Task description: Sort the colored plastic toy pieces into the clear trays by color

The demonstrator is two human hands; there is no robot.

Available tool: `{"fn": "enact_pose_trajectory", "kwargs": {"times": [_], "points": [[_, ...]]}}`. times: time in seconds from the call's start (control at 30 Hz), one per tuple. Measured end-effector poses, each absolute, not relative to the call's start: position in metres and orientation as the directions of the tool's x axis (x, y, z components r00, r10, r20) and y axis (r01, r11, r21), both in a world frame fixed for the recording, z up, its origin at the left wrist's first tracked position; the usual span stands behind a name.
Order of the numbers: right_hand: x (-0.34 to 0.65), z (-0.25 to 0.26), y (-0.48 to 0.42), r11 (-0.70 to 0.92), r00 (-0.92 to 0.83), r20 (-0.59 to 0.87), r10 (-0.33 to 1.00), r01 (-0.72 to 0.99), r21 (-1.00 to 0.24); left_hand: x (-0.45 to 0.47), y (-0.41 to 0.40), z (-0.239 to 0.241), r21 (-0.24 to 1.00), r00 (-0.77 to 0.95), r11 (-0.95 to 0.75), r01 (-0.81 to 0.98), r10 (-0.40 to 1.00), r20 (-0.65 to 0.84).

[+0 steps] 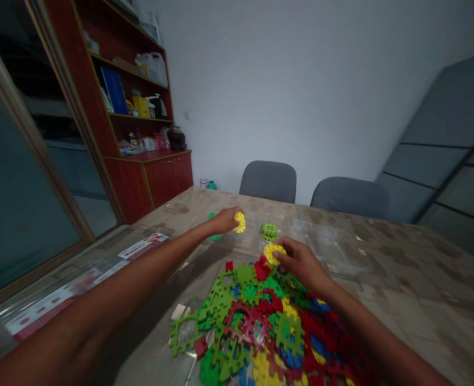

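My left hand reaches across the table and pinches a yellow notched disc-shaped building piece. It is over a clear plastic container. Closer to me, my right hand grips another yellow notched disc above the far edge of a large pile of interlocking plastic pieces in green, red, yellow and blue. Green pieces lie partly hidden behind my left hand and wrist. Light-green square pieces sit in a clear compartment between my hands.
More clear plastic containers stand to the right. Clear packaging with printed cards lies at the table's left. Two grey chairs are at the far side, before a wall. A red-brown shelf cabinet stands at the back left.
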State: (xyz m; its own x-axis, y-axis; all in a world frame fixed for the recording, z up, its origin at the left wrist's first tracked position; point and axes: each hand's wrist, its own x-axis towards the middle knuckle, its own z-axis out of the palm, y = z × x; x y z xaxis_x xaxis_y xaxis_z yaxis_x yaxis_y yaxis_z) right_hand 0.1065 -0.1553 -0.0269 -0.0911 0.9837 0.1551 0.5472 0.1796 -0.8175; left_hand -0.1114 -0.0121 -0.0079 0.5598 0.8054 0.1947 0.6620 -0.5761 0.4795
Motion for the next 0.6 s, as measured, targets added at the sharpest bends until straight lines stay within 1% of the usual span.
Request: {"fn": "enact_pose_trajectory", "kwargs": {"times": [0.17, 0.3, 0.43, 0.6], "points": [[0.075, -0.015, -0.083, 0.172, -0.026, 0.197, 0.980, 0.608, -0.775, -0.108, -0.006, -0.021, 0.431, 0.561, -0.584, 0.687, 0.804, 0.197], [0.060, -0.015, -0.062, 0.170, 0.005, 0.222, 0.975, 0.629, -0.759, -0.119, -0.015, -0.019, 0.421, 0.514, -0.584, 0.694, 0.811, 0.278], [0.067, -0.018, -0.077, 0.186, -0.018, 0.223, 0.975, 0.617, -0.765, -0.138, -0.038, -0.017, 0.452, 0.497, -0.592, 0.668, 0.806, 0.321], [0.094, -0.018, -0.142, 0.221, -0.156, 0.160, 0.975, 0.564, -0.796, -0.152, -0.091, -0.019, 0.535, 0.603, -0.638, 0.553, 0.750, 0.272]]}}
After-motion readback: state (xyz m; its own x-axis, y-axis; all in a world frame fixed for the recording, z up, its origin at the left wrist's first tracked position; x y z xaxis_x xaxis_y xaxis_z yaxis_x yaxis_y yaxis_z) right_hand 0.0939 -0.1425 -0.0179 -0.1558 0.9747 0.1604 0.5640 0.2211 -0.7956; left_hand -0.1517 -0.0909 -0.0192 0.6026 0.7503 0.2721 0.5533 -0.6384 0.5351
